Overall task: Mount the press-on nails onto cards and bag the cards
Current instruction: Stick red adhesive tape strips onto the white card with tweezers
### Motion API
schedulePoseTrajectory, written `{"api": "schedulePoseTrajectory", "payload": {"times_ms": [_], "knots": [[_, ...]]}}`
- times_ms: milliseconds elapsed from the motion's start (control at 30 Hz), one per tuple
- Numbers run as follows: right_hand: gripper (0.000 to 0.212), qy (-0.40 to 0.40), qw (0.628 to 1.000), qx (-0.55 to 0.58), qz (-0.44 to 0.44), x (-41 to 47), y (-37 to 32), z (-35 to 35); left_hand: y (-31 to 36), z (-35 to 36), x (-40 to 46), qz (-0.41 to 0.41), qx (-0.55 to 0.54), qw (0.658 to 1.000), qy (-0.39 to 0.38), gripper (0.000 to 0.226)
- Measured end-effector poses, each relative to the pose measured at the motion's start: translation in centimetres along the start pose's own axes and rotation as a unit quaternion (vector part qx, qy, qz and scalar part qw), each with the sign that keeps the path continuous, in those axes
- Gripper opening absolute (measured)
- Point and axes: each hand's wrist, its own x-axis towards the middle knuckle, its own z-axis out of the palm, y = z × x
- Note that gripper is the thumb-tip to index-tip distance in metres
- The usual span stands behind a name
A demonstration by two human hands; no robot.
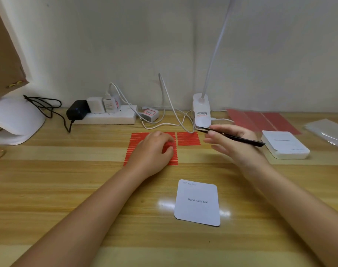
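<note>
Wooden desk, left to right. A white curved device and a power strip line the far edge; bare wood lies open near the front edge. The left hand, fingers curled, presses on the large red strip sheet. A white card printed "Handmade Nail" lies flat, apart from both hands. The right hand grips black tweezers. A card stack sits near the right edge.

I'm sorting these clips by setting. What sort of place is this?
Probably a small home nail-craft desk: a "Handmade Nail" card on the wooden table, a red strip sheet, a clip lamp and a power strip against the wall.
</note>
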Motion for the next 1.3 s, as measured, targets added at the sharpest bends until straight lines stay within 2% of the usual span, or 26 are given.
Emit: {"api": "schedulePoseTrajectory", "payload": {"times_ms": [133,333,600,1133,1300], "knots": [[0.012,-0.005,1.000,-0.014,0.019,1.3,0.9,1.2,-0.2,1.2,0.6,-0.003,0.017,1.000,0.007,0.037],[0.013,0.013,0.999,-0.033,0.015,1.8,2.3,2.3,-0.7,2.2,0.3,0.011,0.048,0.998,0.033,0.037],[0.019,-0.021,0.976,-0.200,-0.089,1.6,3.5,2.1,-0.7,2.0,0.3,0.013,0.028,0.999,0.029,0.037],[0.006,-0.052,0.946,-0.273,-0.166,1.5,4.2,1.9,-0.7,1.9,0.2,0.011,0.018,0.999,0.031,0.036],[0.007,-0.073,0.924,-0.307,-0.217,1.5,4.3,2.0,-0.7,2.0,0.2,0.013,0.015,0.999,0.031,0.036]]}}
